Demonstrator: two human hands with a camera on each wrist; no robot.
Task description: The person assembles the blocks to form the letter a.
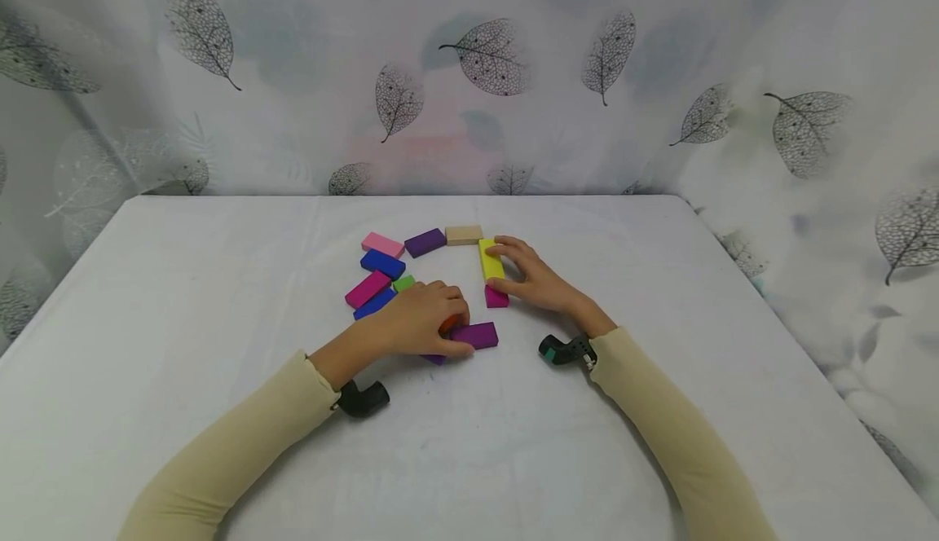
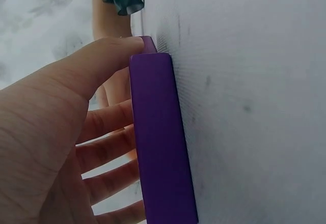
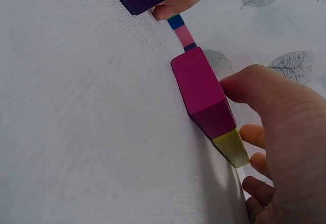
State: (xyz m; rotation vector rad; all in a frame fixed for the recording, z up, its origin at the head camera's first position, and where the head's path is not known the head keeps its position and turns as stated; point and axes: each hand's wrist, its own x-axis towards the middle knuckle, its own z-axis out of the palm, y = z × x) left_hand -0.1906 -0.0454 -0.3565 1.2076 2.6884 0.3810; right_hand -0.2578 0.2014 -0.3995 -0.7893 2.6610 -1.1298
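Observation:
In the head view, several coloured blocks lie in a ring on the white table. My left hand (image 1: 421, 321) bends over the ring's near left side. Its thumb and fingers grip round the end of a purple block (image 1: 477, 335), with an orange block (image 1: 449, 325) partly hidden under the fingers. Another purple block (image 2: 163, 137) stands close in the left wrist view. My right hand (image 1: 539, 280) reaches in from the right. Its fingertips rest on a yellow block (image 1: 490, 260), while the thumb touches the magenta block (image 3: 201, 84) adjoining it.
A tan block (image 1: 464, 235), a dark purple block (image 1: 425, 242) and a pink block (image 1: 383, 244) form the far side. Blue blocks (image 1: 383, 263), a magenta block (image 1: 368, 288) and a green block (image 1: 403, 283) lie left. Leaf-patterned cloth (image 1: 293, 76) hangs behind the table.

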